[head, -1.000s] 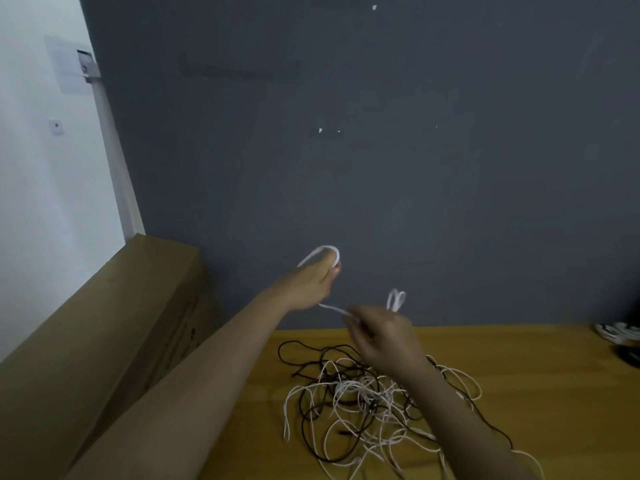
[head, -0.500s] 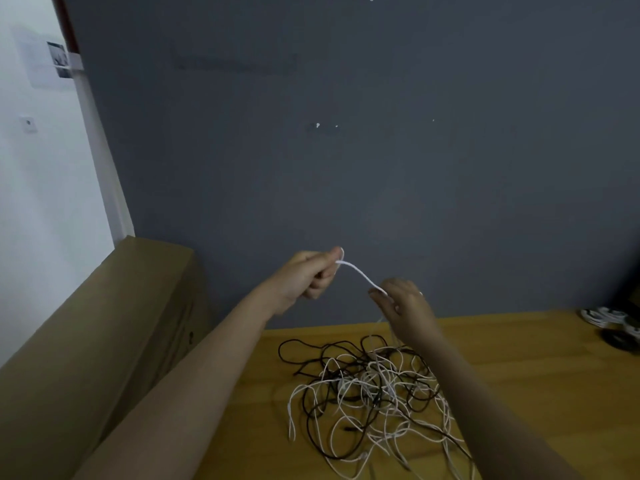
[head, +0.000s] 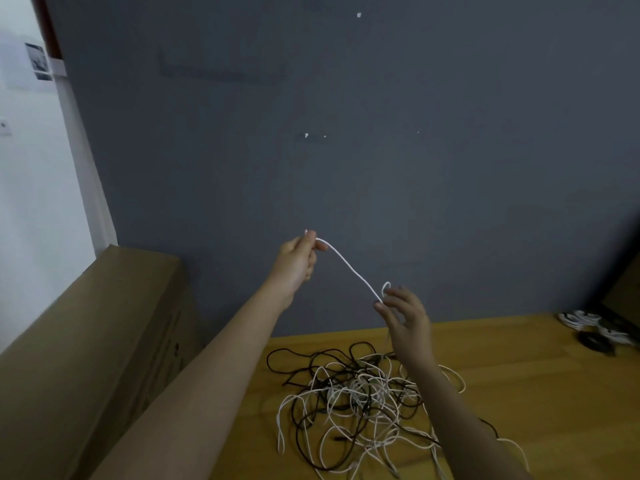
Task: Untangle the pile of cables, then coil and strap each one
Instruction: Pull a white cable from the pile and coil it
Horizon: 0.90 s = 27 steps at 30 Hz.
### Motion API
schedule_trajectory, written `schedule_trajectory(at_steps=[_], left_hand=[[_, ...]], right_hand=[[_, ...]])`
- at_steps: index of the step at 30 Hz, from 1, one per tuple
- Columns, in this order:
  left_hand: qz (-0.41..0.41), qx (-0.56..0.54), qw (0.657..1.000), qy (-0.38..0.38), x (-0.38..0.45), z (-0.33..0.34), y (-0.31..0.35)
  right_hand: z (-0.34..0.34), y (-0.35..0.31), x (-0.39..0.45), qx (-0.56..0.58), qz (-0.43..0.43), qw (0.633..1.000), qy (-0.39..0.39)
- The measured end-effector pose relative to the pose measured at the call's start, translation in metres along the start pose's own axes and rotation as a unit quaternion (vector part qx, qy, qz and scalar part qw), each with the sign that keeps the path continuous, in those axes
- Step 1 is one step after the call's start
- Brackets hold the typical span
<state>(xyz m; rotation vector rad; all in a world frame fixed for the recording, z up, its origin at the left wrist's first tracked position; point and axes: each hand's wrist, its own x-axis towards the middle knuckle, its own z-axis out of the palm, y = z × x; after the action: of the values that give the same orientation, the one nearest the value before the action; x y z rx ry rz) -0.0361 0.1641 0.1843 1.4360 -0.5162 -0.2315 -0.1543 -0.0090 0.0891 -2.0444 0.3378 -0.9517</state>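
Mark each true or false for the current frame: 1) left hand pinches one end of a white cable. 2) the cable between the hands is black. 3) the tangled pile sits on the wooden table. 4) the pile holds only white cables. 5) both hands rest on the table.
1) True. The left hand pinches the white cable at its upper end.
2) False. That stretch is white, running down to the right hand.
3) True. The pile lies on the table.
4) False. Black and white cables are mixed in it.
5) False. Both hands are raised above the pile.
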Motion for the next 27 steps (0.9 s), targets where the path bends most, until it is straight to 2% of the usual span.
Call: schedule_trajectory(at_steps=[3, 5, 6, 8, 10, 12, 15, 17, 18, 20, 22, 25, 27], left_hand=[[0.002, -0.003, 1.0, -0.011, -0.002, 0.006, -0.002], [0.004, -0.023, 0.999, -0.029, -0.005, 0.01, -0.003], [0.002, -0.049, 0.998, -0.039, -0.006, 0.011, -0.002], [-0.008, -0.131, 0.989, -0.067, -0.008, 0.012, 0.0], [-0.015, -0.192, 0.978, -0.081, -0.01, 0.016, 0.003], [-0.013, -0.179, 0.982, -0.059, -0.012, 0.023, 0.004], [0.024, -0.072, 0.997, -0.019, -0.011, 0.031, -0.003], [0.056, 0.06, 0.996, -0.042, -0.013, 0.028, -0.013], [0.074, 0.154, 0.982, -0.075, -0.015, 0.024, -0.017], [0.098, 0.342, 0.922, -0.153, -0.018, 0.016, -0.026], [0.113, 0.455, 0.864, -0.183, -0.021, 0.013, -0.029], [0.134, 0.527, 0.817, -0.192, -0.021, 0.013, -0.03], [0.101, 0.521, 0.819, -0.219, -0.02, 0.012, -0.033]], right_hand=[[-0.002, 0.001, 0.001, -0.11, -0.006, 0.991, -0.08], [-0.002, -0.009, 0.0, -0.063, 0.039, 0.987, -0.139], [-0.001, -0.013, -0.001, -0.054, 0.041, 0.988, -0.14], [0.002, -0.017, 0.0, -0.136, -0.013, 0.981, -0.137], [0.005, -0.021, -0.003, -0.265, -0.085, 0.947, -0.158], [0.009, -0.029, -0.009, -0.323, -0.147, 0.915, -0.195], [0.014, -0.043, -0.019, -0.272, -0.251, 0.908, -0.199], [0.014, -0.049, -0.024, -0.233, -0.263, 0.921, -0.171], [0.014, -0.049, -0.025, -0.215, -0.252, 0.93, -0.158], [0.013, -0.047, -0.025, -0.176, -0.207, 0.953, -0.137], [0.014, -0.045, -0.025, -0.17, -0.177, 0.96, -0.132], [0.015, -0.037, -0.022, -0.182, -0.163, 0.96, -0.134], [0.014, -0.034, -0.019, -0.162, -0.143, 0.965, -0.152]])
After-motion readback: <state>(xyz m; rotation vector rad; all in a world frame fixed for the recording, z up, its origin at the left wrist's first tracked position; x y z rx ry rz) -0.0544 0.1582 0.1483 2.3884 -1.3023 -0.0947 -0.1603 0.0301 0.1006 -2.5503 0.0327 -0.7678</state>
